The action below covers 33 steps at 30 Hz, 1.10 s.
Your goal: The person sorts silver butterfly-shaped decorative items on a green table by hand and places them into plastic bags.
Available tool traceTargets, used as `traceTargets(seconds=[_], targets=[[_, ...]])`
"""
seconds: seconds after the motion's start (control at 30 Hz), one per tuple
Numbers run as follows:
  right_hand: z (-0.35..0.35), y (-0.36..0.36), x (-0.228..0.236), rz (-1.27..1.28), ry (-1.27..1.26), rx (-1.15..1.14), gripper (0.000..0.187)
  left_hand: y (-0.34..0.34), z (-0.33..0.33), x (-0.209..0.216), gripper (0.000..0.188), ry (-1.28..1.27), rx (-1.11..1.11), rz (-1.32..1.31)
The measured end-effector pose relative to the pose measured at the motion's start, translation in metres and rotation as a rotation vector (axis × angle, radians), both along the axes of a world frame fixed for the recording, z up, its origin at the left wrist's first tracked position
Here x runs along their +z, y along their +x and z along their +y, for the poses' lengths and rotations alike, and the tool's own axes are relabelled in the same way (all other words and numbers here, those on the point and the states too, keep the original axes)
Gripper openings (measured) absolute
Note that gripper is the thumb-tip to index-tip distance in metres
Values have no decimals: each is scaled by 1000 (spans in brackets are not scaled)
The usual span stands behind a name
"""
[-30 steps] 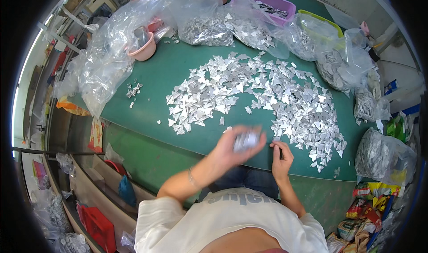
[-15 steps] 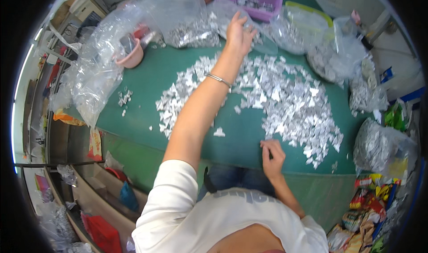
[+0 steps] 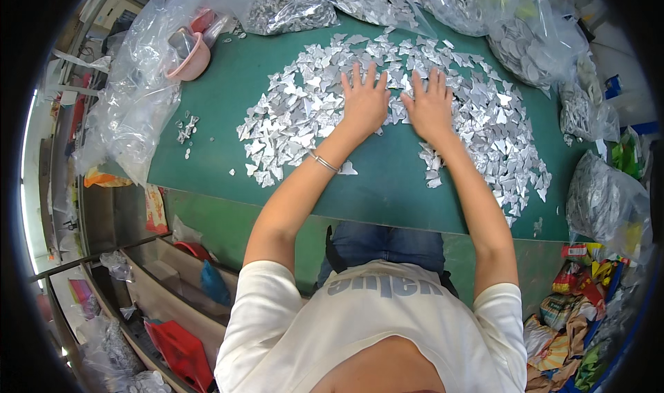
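A wide heap of small silver foil pieces (image 3: 304, 109) lies spread over the green table mat (image 3: 387, 185). My left hand (image 3: 364, 97) rests flat on the heap with fingers spread, palm down, a thin bracelet on its wrist. My right hand (image 3: 430, 102) lies flat beside it on the same heap, fingers apart. Neither hand holds anything. The two hands sit close together near the middle of the pile.
Clear plastic bags of silver pieces (image 3: 290, 5) line the far edge and the right side (image 3: 609, 199). A pink bowl (image 3: 190, 61) sits inside a bag at far left. A few loose pieces (image 3: 185, 126) lie on the left. Shelves with clutter stand to my left.
My left hand came back from the far bags and now lies flat on the heap. My right hand moved forward from the near edge onto the pile beside it.
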State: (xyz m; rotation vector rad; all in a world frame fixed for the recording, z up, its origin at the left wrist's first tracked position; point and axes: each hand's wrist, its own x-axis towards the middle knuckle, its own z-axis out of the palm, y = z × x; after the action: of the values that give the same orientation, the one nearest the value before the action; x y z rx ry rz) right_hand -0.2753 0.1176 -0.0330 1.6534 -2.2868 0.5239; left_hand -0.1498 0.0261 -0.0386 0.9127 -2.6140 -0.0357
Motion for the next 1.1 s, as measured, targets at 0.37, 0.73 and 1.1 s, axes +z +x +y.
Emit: traceTargets(seconds=[0.37, 0.73, 1.1], targets=[[81, 53, 31, -192, 290, 584, 54, 92, 94, 29, 46, 368, -288, -4], [142, 39, 38, -388, 18, 266, 40, 131, 137, 28, 44, 433, -79, 149], [146, 63, 39, -282, 229, 281, 49, 142, 148, 32, 42, 446, -16, 169]])
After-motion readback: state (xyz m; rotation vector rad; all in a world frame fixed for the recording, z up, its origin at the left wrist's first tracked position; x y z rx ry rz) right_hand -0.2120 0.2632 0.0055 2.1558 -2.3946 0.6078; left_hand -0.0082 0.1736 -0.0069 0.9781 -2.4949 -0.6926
